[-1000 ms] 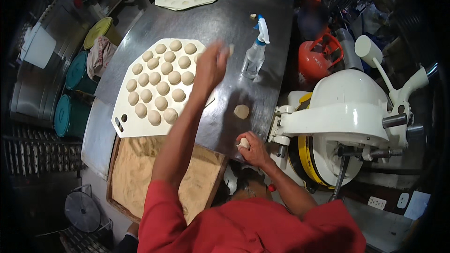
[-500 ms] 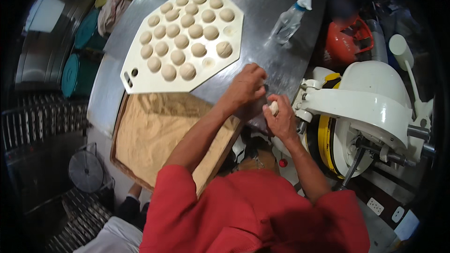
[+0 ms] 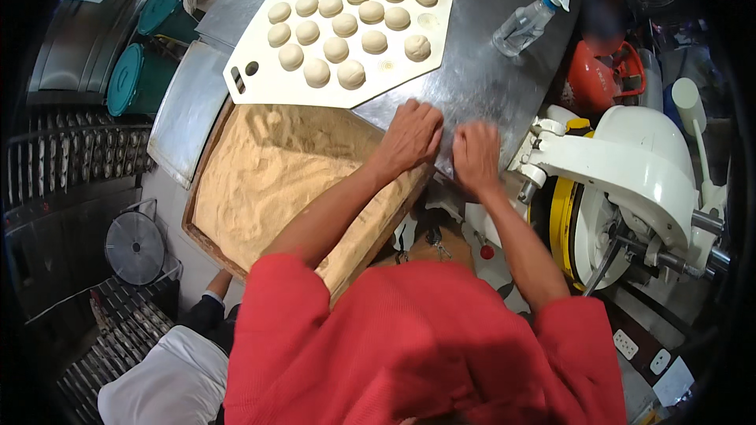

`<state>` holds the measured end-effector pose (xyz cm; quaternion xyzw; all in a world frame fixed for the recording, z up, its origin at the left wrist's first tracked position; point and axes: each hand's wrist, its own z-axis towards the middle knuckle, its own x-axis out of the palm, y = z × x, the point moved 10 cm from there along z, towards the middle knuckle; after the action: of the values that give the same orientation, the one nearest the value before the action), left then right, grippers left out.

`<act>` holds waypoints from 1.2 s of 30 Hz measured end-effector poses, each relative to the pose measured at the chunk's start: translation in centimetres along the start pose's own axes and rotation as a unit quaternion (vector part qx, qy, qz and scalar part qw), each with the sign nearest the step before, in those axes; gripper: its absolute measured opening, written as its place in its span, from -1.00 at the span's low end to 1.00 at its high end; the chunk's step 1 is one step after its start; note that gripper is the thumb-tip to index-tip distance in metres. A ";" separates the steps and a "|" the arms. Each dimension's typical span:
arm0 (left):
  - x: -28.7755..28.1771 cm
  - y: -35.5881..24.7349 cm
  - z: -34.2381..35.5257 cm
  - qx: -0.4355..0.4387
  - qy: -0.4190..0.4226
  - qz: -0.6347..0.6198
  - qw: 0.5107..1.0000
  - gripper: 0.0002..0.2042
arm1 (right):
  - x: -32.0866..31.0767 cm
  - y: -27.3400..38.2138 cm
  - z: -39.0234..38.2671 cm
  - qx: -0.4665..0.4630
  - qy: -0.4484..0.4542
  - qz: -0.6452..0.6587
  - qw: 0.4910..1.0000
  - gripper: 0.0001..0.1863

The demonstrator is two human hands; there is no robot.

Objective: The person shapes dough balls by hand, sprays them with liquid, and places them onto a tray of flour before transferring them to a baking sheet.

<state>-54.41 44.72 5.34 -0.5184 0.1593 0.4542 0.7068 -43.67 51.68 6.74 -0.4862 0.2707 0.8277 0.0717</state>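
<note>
My left hand [image 3: 413, 134] has its fingers curled down on the steel table [image 3: 488, 79] at its near edge. My right hand [image 3: 476, 149] is curled beside it, slightly blurred. Whatever lies under either hand's fingers is hidden. Above my hands, a white octagonal board [image 3: 248, 86] carries several pale round dough balls [image 3: 344, 25] and has cut-out handle holes at its near left. A clear spray bottle [image 3: 521, 27] with a blue and white head stands on the table to the right. Below the board, a wooden tray [image 3: 201, 181] holds fine tan crumbs or flour [image 3: 252, 189] beside my left forearm.
A white machine [image 3: 622, 149] with a yellow rim borders the table's right, with a red gas cylinder [image 3: 587, 79] behind. Lidded teal bins [image 3: 126, 79] and metal racks [image 3: 71, 153] stand left. Another person's arm [image 3: 216, 287] and white clothing [image 3: 157, 378] are at the lower left.
My left hand has come down from over the board to beside my right hand. The dough in my right hand is now hidden. The view has shifted, placing the board higher.
</note>
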 end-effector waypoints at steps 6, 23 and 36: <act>-1.6 2.1 2.8 0.045 -0.001 0.027 0.999 -0.89 | 1.0 -3.2 1.7 0.038 0.001 -0.077 0.996 -0.88; -2.4 1.3 3.2 0.021 -0.070 0.034 0.997 -0.87 | 2.1 -2.3 6.3 0.059 -0.041 -0.067 0.995 -0.93; -4.0 2.9 1.6 -0.020 -0.032 -0.009 0.999 -0.76 | 2.0 -3.3 5.1 0.043 -0.014 -0.058 0.997 -0.92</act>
<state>-59.32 44.40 7.04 -0.5187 0.1228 0.4670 0.7055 -47.32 56.78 5.76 -0.4860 0.2758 0.8166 0.1442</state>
